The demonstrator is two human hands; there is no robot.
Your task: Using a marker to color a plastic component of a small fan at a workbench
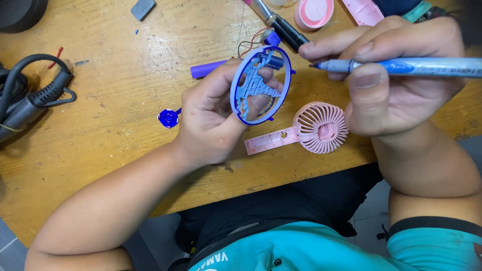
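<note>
Above the table [125, 75], left hand [213, 118] grips blue fan guard [261, 85]; right hand [396, 75] pinches marker [401, 66] beside it.

left hand [211, 118] holds blue fan grille [261, 85]; right hand [396, 75] grips marker [401, 66]

A repair workshop: scarred wooden bench [125, 75], soldering iron [281, 25], loose wires [249, 46], dismantled pink fan [306, 131].

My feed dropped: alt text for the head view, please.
The left hand holds a blue round fan grille upright while the right hand points a blue marker at it. A pink handheld fan lies on the wooden table beneath.
</note>
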